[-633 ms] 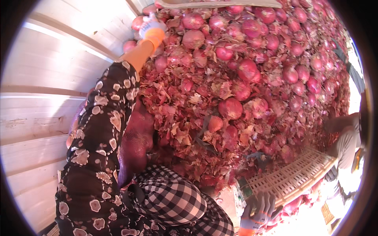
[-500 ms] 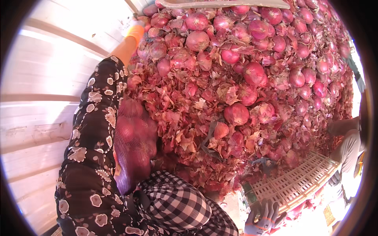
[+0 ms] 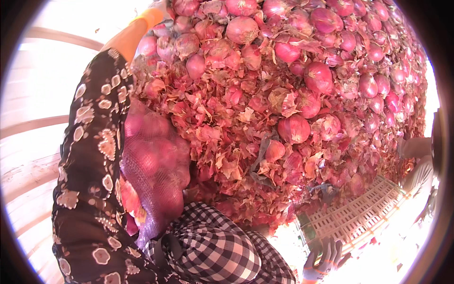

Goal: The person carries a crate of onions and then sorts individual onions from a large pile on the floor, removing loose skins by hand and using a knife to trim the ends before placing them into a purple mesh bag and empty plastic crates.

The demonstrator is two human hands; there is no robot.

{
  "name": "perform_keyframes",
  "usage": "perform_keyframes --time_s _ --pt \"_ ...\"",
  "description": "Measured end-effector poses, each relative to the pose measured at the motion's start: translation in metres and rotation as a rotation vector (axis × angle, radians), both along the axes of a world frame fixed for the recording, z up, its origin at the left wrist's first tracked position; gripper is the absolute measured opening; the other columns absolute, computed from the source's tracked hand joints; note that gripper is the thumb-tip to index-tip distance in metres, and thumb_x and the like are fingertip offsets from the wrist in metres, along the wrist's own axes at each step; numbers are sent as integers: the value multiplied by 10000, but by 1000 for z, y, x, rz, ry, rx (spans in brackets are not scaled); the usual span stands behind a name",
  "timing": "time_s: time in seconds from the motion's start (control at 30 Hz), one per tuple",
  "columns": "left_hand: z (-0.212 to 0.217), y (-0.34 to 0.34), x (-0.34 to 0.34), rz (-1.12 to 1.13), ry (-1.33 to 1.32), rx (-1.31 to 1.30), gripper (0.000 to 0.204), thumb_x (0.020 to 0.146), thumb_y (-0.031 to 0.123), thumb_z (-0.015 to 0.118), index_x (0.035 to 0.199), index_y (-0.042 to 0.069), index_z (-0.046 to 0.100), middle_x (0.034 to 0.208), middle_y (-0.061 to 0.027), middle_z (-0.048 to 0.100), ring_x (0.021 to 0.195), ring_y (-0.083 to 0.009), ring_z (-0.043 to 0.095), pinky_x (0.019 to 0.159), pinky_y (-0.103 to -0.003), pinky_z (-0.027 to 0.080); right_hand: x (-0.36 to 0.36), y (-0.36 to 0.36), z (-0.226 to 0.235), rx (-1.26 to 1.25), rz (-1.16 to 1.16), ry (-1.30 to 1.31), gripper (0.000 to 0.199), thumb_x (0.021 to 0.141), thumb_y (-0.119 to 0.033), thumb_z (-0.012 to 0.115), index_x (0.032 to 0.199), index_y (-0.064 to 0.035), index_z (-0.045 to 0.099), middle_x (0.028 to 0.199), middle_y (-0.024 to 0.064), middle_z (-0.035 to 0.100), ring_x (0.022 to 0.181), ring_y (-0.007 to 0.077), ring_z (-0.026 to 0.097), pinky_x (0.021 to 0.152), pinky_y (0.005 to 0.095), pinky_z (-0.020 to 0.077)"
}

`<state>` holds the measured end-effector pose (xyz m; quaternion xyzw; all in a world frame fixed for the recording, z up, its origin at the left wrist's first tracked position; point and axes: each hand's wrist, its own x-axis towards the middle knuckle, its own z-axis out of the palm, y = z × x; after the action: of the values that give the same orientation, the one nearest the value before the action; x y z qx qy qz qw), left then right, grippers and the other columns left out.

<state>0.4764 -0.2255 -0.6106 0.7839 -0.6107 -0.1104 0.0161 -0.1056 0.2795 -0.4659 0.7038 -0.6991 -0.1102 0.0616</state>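
Note:
My left hand [image 3: 162, 6], in a pale glove with an orange cuff, reaches to the top edge at the far left of the red onions [image 3: 242, 31]; its fingers are cut off or washed out. Beneath that arm's black floral sleeve stands a purple mesh sack [image 3: 156, 161] filled with onions. At the lower right, my right hand [image 3: 324, 262] wears a grey glove with an orange cuff. Its fingers are spread against the near edge of a tilted, pale slatted plastic crate [image 3: 357, 213]. What the crate holds cannot be made out.
Loose onion skins [image 3: 222, 137] cover the middle of the heap. A ribbed white wall [image 3: 28, 156] runs along the left. Black-and-white checked cloth [image 3: 213, 246] bulges at the bottom. Another person's arm [image 3: 416, 147] comes in at right, beyond the crate.
The whole view has shifted, so the heap sits higher and the long pale edge at the top is gone. My right hand's fingers look more stretched out along the crate's edge.

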Motion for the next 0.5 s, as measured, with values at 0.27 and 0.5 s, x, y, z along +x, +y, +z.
perform_keyframes --time_s 0.27,0.5 --pt "70 135 -83 68 1586 327 609 719 382 652 1244 121 485 1235 -131 530 1059 -342 560 767 -511 537 -3 14 -13 -128 -24 -96 401 740 -166 610 1138 -124 580 1104 49 605 1106 272 528 1065 558 159" --pt "105 243 -289 -528 2031 921 493 810 347 510 1174 15 526 1058 -200 622 967 -362 609 797 -516 519 29 3 -14 -329 -182 -1423 569 813 -161 583 1324 -47 360 1262 143 476 1146 276 484 986 421 367"
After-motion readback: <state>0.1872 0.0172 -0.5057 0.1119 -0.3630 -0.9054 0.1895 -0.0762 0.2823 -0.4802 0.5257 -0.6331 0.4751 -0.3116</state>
